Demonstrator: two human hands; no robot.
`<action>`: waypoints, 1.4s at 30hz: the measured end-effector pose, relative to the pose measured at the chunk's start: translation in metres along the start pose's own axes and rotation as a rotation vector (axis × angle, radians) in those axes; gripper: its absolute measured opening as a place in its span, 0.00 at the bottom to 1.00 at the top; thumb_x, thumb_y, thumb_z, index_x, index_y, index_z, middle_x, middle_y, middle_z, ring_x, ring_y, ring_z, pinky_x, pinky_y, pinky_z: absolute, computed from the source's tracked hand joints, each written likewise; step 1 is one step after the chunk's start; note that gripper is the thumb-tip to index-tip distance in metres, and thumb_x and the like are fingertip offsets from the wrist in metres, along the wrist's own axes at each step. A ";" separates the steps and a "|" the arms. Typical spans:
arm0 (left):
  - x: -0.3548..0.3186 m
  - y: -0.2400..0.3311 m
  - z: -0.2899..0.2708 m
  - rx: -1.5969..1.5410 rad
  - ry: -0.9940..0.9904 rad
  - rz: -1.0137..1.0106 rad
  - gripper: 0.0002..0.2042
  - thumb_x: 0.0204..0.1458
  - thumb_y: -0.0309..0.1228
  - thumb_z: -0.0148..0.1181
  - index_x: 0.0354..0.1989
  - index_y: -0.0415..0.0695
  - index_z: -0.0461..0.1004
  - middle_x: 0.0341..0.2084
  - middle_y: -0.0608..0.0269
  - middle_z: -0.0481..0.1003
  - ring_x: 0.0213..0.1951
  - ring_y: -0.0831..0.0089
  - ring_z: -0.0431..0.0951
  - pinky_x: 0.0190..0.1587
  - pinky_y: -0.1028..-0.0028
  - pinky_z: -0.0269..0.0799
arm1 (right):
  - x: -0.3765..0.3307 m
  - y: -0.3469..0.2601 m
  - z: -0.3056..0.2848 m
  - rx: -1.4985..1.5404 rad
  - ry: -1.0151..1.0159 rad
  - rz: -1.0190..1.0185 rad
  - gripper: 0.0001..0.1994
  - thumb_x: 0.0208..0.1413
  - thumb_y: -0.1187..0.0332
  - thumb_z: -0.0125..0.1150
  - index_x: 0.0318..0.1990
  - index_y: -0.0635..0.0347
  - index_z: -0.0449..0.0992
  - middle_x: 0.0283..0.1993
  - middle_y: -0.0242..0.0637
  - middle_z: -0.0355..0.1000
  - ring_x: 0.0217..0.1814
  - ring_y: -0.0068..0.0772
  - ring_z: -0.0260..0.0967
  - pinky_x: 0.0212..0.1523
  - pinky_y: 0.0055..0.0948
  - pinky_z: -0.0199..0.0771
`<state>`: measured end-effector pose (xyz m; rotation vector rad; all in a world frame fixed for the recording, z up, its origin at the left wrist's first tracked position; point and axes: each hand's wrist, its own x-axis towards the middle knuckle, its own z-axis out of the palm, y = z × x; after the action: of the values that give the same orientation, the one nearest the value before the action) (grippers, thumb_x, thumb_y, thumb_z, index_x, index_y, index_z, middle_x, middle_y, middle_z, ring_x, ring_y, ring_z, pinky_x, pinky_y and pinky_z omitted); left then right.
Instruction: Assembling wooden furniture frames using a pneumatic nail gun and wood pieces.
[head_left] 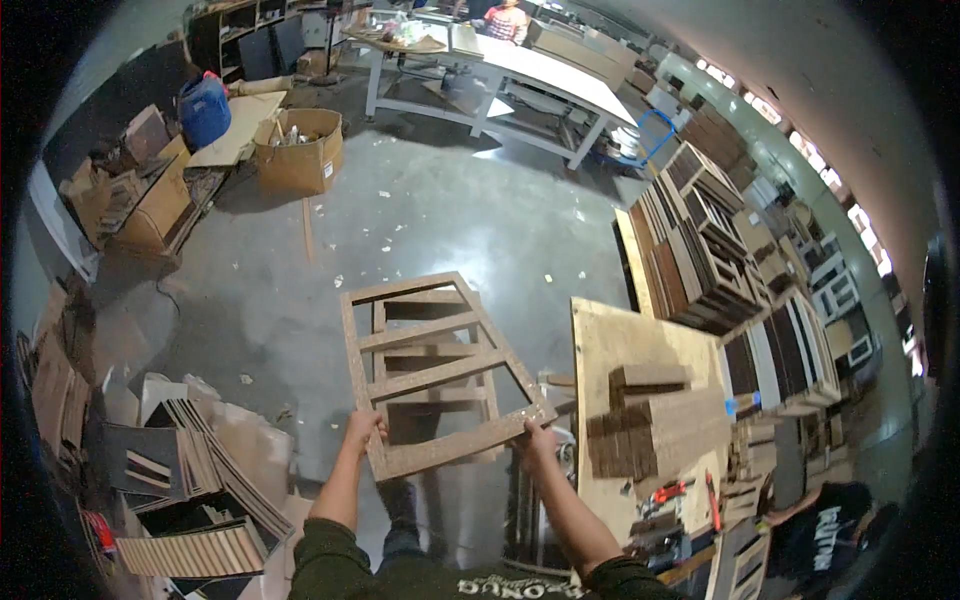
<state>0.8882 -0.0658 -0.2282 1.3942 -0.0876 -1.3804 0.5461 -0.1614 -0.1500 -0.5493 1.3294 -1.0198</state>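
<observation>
A brown wooden frame (pixel 437 375) with two slanting crossbars is held tilted in front of me, over the grey floor. My left hand (pixel 367 427) is closed around its lower left corner. Closed on the lower right corner is my right hand (pixel 538 441). Behind and below it shows a second, similar wooden frame (pixel 440 309), partly covered by the first; whether the two touch I cannot tell. To the right of my right hand, a stack of brown wooden strips (pixel 665 430) lies on a plywood-topped table (pixel 610 350).
Red-handled tools (pixel 670 491) lie near the strips. Panels and slatted pieces (pixel 190 550) lean at lower left. Stacked frames (pixel 690 240) stand at right, and another person (pixel 825 535) is at lower right. Farther off are a cardboard box (pixel 298 160), blue drum (pixel 204 110) and long white table (pixel 550 75).
</observation>
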 end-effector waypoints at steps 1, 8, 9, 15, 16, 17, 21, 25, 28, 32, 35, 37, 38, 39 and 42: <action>0.032 0.000 0.003 0.075 0.001 0.034 0.06 0.46 0.24 0.55 0.23 0.32 0.72 0.16 0.57 0.71 0.16 0.67 0.73 0.16 0.71 0.71 | 0.032 0.012 -0.002 0.032 0.034 0.053 0.11 0.57 0.71 0.53 0.46 0.61 0.67 0.39 0.40 0.72 0.37 0.40 0.72 0.36 0.42 0.75; 0.132 0.000 0.024 0.406 0.005 -0.032 0.06 0.42 0.24 0.56 0.19 0.33 0.72 0.14 0.56 0.72 0.15 0.66 0.75 0.17 0.70 0.71 | 0.105 0.080 -0.020 0.083 0.198 0.301 0.12 0.54 0.72 0.52 0.47 0.55 0.68 0.39 0.39 0.72 0.35 0.40 0.74 0.28 0.37 0.77; 0.129 0.003 0.026 0.485 0.054 -0.035 0.07 0.44 0.23 0.56 0.17 0.35 0.72 0.13 0.58 0.71 0.14 0.68 0.73 0.16 0.70 0.69 | 0.104 0.084 -0.020 0.042 0.213 0.333 0.11 0.54 0.72 0.52 0.46 0.55 0.68 0.37 0.38 0.72 0.33 0.40 0.74 0.27 0.35 0.77; 0.134 -0.017 0.008 0.392 0.059 -0.050 0.07 0.40 0.20 0.57 0.27 0.29 0.72 0.15 0.54 0.73 0.14 0.66 0.75 0.14 0.69 0.71 | 0.092 0.106 -0.025 -0.093 0.198 0.314 0.09 0.59 0.65 0.50 0.40 0.59 0.72 0.33 0.38 0.74 0.30 0.35 0.71 0.22 0.34 0.68; 0.129 -0.013 0.008 0.408 0.063 -0.040 0.06 0.40 0.19 0.57 0.28 0.29 0.71 0.15 0.55 0.72 0.14 0.68 0.74 0.12 0.69 0.70 | 0.089 0.110 -0.023 -0.064 0.215 0.265 0.09 0.58 0.66 0.50 0.41 0.59 0.71 0.34 0.38 0.73 0.31 0.35 0.72 0.24 0.35 0.70; 0.124 -0.007 0.007 0.405 0.065 -0.037 0.06 0.40 0.19 0.57 0.28 0.29 0.71 0.15 0.55 0.72 0.14 0.68 0.74 0.12 0.69 0.70 | 0.086 0.112 -0.020 -0.066 0.211 0.263 0.09 0.58 0.66 0.50 0.41 0.59 0.71 0.34 0.38 0.73 0.31 0.35 0.72 0.24 0.35 0.70; 0.104 0.028 0.020 0.884 0.036 0.012 0.18 0.39 0.32 0.66 0.35 0.31 0.74 0.26 0.48 0.76 0.29 0.54 0.78 0.31 0.62 0.76 | 0.088 0.111 -0.028 -0.222 0.333 0.249 0.12 0.54 0.69 0.53 0.44 0.62 0.69 0.37 0.40 0.72 0.32 0.34 0.70 0.28 0.34 0.70; 0.105 0.030 0.044 1.336 0.176 0.018 0.35 0.40 0.50 0.66 0.55 0.43 0.66 0.57 0.52 0.63 0.57 0.51 0.65 0.57 0.56 0.65 | 0.093 0.045 0.001 -0.354 0.185 -0.142 0.28 0.51 0.69 0.58 0.59 0.63 0.58 0.39 0.41 0.70 0.32 0.33 0.69 0.28 0.34 0.68; 0.090 0.010 0.014 1.195 0.168 0.156 0.24 0.48 0.41 0.55 0.54 0.44 0.65 0.53 0.49 0.67 0.54 0.49 0.67 0.53 0.57 0.67 | 0.031 -0.120 0.089 -0.249 -0.130 -0.241 0.45 0.49 0.57 0.65 0.67 0.63 0.43 0.44 0.41 0.73 0.37 0.34 0.73 0.36 0.31 0.72; 0.098 -0.070 -0.015 0.873 0.022 0.160 0.19 0.42 0.36 0.65 0.41 0.37 0.74 0.34 0.52 0.77 0.37 0.63 0.77 0.42 0.66 0.72 | -0.049 -0.395 0.099 -0.804 0.238 -1.287 0.46 0.47 0.53 0.64 0.68 0.66 0.45 0.62 0.57 0.58 0.61 0.48 0.60 0.60 0.39 0.60; 0.009 -0.112 0.024 0.825 -0.326 0.072 0.10 0.46 0.31 0.60 0.28 0.34 0.75 0.19 0.56 0.75 0.20 0.64 0.75 0.26 0.67 0.71 | -0.197 -0.518 0.065 -0.570 0.374 -1.772 0.26 0.50 0.62 0.59 0.54 0.69 0.64 0.40 0.46 0.75 0.35 0.31 0.72 0.39 0.30 0.73; 0.001 -0.132 -0.021 0.857 -0.450 -0.190 0.07 0.47 0.26 0.51 0.21 0.38 0.72 0.14 0.54 0.71 0.16 0.60 0.72 0.18 0.63 0.64 | -0.250 -0.485 0.082 -0.398 0.131 -1.721 0.15 0.56 0.64 0.55 0.45 0.66 0.71 0.32 0.38 0.76 0.31 0.26 0.71 0.35 0.26 0.71; 0.017 -0.156 -0.065 0.692 -0.499 -0.389 0.10 0.48 0.30 0.54 0.19 0.39 0.72 0.14 0.55 0.72 0.17 0.61 0.73 0.19 0.61 0.66 | -0.248 -0.469 0.080 -0.354 -0.066 -1.784 0.11 0.57 0.64 0.54 0.40 0.61 0.75 0.31 0.37 0.77 0.30 0.28 0.72 0.36 0.26 0.71; 0.009 -0.164 -0.078 0.778 -0.518 -0.420 0.10 0.48 0.31 0.55 0.19 0.39 0.72 0.14 0.55 0.72 0.17 0.61 0.74 0.20 0.62 0.66 | -0.282 -0.419 0.070 -0.685 0.148 -1.644 0.08 0.56 0.65 0.56 0.33 0.57 0.78 0.31 0.35 0.77 0.31 0.29 0.73 0.36 0.26 0.71; -0.018 -0.167 -0.055 1.086 -0.590 -0.325 0.12 0.48 0.34 0.55 0.20 0.39 0.73 0.15 0.55 0.73 0.18 0.62 0.75 0.22 0.63 0.68 | -0.303 -0.294 0.019 -1.156 -0.191 -1.535 0.14 0.51 0.56 0.63 0.21 0.53 0.72 0.16 0.34 0.63 0.20 0.34 0.65 0.24 0.35 0.64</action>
<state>0.8220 0.0438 -0.3499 1.8296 -1.1875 -2.1259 0.5028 -0.0520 0.2561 -2.7237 1.0750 -1.1433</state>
